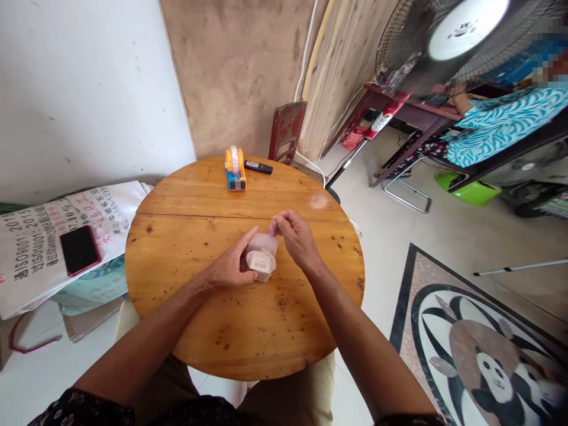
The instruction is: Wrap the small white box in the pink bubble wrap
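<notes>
A small white box (261, 264) with a printed barcode label lies near the middle of the round wooden table (213, 331). Translucent pinkish plastic wrap (264, 241), which looks like bubble wrap, surrounds it. My left hand (231, 262) grips the box from the left, thumb at the near side and fingers behind. On the far right of the box, my right hand (295, 234) pinches a raised edge of the wrap between thumb and fingers. Farther back on the table stands an orange and blue tape dispenser (235, 168) with a roll of clear tape.
A black remote control (258, 167) lies beside the dispenser. Left of the table, a phone (80, 250) rests on printed white sacks (39, 236). A standing fan (444, 47) and a seated person in a patterned blue top (510, 121) are at the right. A wooden chair (287, 131) stands behind.
</notes>
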A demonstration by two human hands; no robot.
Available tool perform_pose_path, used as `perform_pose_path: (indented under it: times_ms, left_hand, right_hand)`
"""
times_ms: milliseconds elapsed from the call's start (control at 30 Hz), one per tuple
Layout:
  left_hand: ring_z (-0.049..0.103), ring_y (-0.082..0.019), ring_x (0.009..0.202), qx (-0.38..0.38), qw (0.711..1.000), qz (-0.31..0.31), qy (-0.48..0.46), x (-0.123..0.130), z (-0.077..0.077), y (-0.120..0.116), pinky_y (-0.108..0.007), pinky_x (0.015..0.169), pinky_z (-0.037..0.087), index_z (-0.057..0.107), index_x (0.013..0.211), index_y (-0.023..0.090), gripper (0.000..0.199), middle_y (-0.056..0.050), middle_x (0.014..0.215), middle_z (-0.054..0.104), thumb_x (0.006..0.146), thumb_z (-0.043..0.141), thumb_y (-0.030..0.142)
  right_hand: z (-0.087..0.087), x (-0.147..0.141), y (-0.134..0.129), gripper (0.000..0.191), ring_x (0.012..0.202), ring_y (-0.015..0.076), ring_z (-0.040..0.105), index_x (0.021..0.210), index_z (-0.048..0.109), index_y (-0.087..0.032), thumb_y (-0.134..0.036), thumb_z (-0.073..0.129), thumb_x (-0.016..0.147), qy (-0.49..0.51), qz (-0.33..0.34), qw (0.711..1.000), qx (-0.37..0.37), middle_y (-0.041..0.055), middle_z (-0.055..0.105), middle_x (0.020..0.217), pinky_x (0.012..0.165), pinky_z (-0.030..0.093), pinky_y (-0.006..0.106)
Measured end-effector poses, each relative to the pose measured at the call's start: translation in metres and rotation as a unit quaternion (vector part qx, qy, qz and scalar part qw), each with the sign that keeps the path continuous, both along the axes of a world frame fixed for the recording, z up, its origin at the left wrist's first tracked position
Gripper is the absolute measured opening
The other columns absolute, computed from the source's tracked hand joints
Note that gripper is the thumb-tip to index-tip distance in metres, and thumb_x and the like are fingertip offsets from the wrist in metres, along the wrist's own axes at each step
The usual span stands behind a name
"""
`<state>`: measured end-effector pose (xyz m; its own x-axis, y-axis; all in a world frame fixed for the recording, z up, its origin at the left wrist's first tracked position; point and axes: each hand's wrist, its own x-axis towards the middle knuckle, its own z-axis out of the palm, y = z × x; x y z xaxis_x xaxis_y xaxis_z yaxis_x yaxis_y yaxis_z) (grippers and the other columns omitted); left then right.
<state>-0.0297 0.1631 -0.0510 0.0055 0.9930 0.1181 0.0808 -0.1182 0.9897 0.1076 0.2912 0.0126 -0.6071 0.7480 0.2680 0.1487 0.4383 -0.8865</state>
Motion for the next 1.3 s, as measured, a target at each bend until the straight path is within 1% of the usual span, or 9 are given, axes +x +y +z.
perform_pose_path:
  times_ms: [133, 400, 633, 733, 833, 933, 1033, 1133, 1300]
  left_hand:
    - [0.047, -0.032, 0.129, 0.018, 0.999, -0.001, -0.032, -0.001, -0.001, 0.0, -0.044, 0.107, 0.036, 0.016, 0.154, 0.021, 0.1, -0.015, 0.146, 0.043, 0.072, 0.073, 0.024]
    - [0.056, -0.019, 0.092, -0.008, 0.991, -0.001, -0.133, 0.0, 0.003, 0.0, -0.03, 0.08, 0.043, 0.046, 0.116, 0.02, 0.044, -0.004, 0.102, 0.059, 0.077, 0.065, 0.028]
    - [0.057, -0.022, 0.103, -0.029, 0.977, 0.044, -0.204, -0.001, 0.002, 0.006, -0.033, 0.088, 0.043, 0.049, 0.121, 0.018, 0.059, -0.008, 0.111, 0.061, 0.065, 0.067, 0.018]
    - [0.058, -0.023, 0.105, -0.027, 0.975, 0.063, -0.212, 0.0, 0.001, 0.006, -0.034, 0.089, 0.043, 0.049, 0.126, 0.016, 0.062, -0.01, 0.113, 0.063, 0.067, 0.066, 0.016]
    - [0.057, -0.024, 0.111, -0.027, 0.977, 0.057, -0.202, 0.0, 0.001, 0.004, -0.034, 0.093, 0.042, 0.05, 0.131, 0.016, 0.065, -0.011, 0.118, 0.063, 0.068, 0.064, 0.015]
    - [0.057, -0.026, 0.115, -0.03, 0.979, 0.043, -0.197, -0.001, 0.0, 0.001, -0.035, 0.094, 0.043, 0.05, 0.135, 0.018, 0.067, -0.01, 0.123, 0.063, 0.07, 0.062, 0.013]
    - [0.057, -0.027, 0.116, -0.012, 0.977, 0.02, -0.213, -0.003, -0.003, -0.001, -0.035, 0.093, 0.044, 0.052, 0.136, 0.021, 0.068, -0.009, 0.129, 0.061, 0.069, 0.06, 0.012]
    - [0.055, -0.028, 0.12, 0.01, 0.969, 0.015, -0.248, -0.004, -0.005, 0.0, -0.036, 0.097, 0.043, 0.056, 0.133, 0.022, 0.067, -0.008, 0.13, 0.062, 0.067, 0.061, 0.014]
    - [0.06, -0.027, 0.11, -0.002, 0.954, 0.1, -0.282, -0.004, -0.002, 0.002, -0.035, 0.093, 0.045, 0.067, 0.12, 0.019, 0.055, -0.008, 0.117, 0.069, 0.065, 0.068, 0.02]
  right_hand:
    - [-0.005, -0.009, 0.015, 0.02, 0.06, 0.0126, 0.054, 0.069, 0.052, -0.02, -0.03, 0.048, 0.087, 0.042, -0.011, 0.998, -0.055, -0.0008, 0.06, 0.064, 0.065, 0.046, 0.027]
    - [-0.01, -0.025, 0.036, 0.02, 0.054, 0.011, 0.048, 0.065, 0.049, -0.021, -0.028, 0.049, 0.084, 0.065, -0.012, 0.996, -0.064, -0.0029, 0.057, 0.058, 0.06, 0.043, 0.025]
    - [-0.011, -0.024, 0.055, 0.016, 0.058, 0.0121, 0.053, 0.067, 0.055, -0.019, -0.023, 0.047, 0.081, -0.006, -0.049, 0.998, -0.042, -0.0019, 0.058, 0.062, 0.063, 0.044, 0.026]
    - [-0.004, 0.001, 0.038, 0.015, 0.061, 0.0137, 0.054, 0.077, 0.06, -0.019, -0.028, 0.049, 0.083, -0.031, -0.141, 0.989, 0.014, -0.001, 0.06, 0.066, 0.061, 0.043, 0.026]
    - [0.0, 0.021, 0.001, 0.027, 0.057, 0.0135, 0.053, 0.077, 0.059, -0.019, -0.041, 0.047, 0.088, -0.058, -0.12, 0.991, 0.009, -0.0004, 0.059, 0.065, 0.058, 0.041, 0.026]
    - [-0.004, 0.018, -0.033, 0.031, 0.069, 0.017, 0.059, 0.092, 0.064, -0.019, -0.047, 0.061, 0.08, -0.163, -0.1, 0.979, 0.066, 0.0042, 0.067, 0.08, 0.066, 0.043, 0.028]
    - [-0.013, 0.001, -0.044, 0.04, 0.081, 0.0211, 0.061, 0.1, 0.064, -0.018, -0.05, 0.065, 0.077, -0.233, -0.122, 0.96, 0.099, 0.0087, 0.069, 0.094, 0.07, 0.042, 0.029]
    - [-0.024, -0.005, -0.035, 0.027, 0.072, 0.0177, 0.058, 0.093, 0.065, -0.019, -0.043, 0.054, 0.085, -0.188, -0.114, 0.973, 0.062, 0.0039, 0.067, 0.08, 0.066, 0.039, 0.027]
    - [-0.04, 0.008, -0.018, 0.029, 0.058, 0.0133, 0.044, 0.063, 0.051, -0.021, -0.041, 0.049, 0.083, 0.042, -0.132, 0.985, -0.101, -0.003, 0.049, 0.059, 0.057, 0.034, 0.025]
